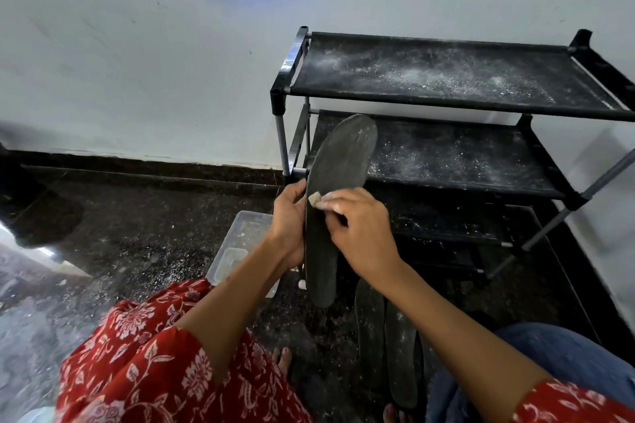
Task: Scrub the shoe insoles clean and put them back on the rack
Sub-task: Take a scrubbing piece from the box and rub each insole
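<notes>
A dark insole (335, 189) is being scrubbed in front of the shoe rack (446, 79).

The insole is held upright by its edge in the left hand (288, 220), fingers curled round it, while a small pale scrubbing piece (314, 198) (too small to identify further) is pinched in the right hand (360, 233) and pressed to the insole's face near its middle. Two more insoles (385, 330) are seen lying on the dark floor below, beside a clear plastic tub (240, 237). The scrubbing step is judged to be in hand, with much remaining; both visible rack shelves are dusted with white powder. Next, strokes toward the toe end are called for, firm support being kept behind.
</notes>
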